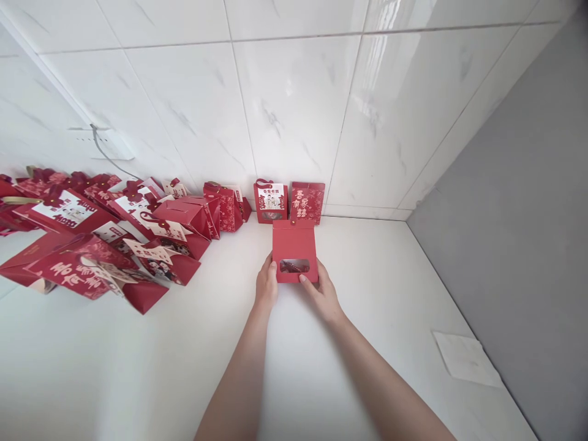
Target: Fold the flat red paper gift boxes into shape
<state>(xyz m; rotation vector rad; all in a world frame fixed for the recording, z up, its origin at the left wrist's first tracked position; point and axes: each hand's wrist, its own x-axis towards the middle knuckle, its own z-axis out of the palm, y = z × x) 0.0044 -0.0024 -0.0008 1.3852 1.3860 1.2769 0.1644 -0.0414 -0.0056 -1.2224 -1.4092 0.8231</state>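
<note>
Between my two hands is a red gift box (294, 242) with an oval window low on its front; something dark red and shiny shows through it. My left hand (266, 283) grips the box's lower left side. At the lower right, my right hand (324, 290) holds it too, with the thumb on the front below the window. Just behind stand two more boxes against the wall: a red gift box with a white picture card (272, 199) and a patterned red box with pale lettering (307, 202).
Many red gift boxes (184, 214) crowd the left of the white tabletop (206, 361), several with cards and ribbons. A white tiled wall (294, 110) closes off the back, with a socket and cable (108, 144) at left. White paper (466, 357) lies at the right edge by a grey surface (519, 202).
</note>
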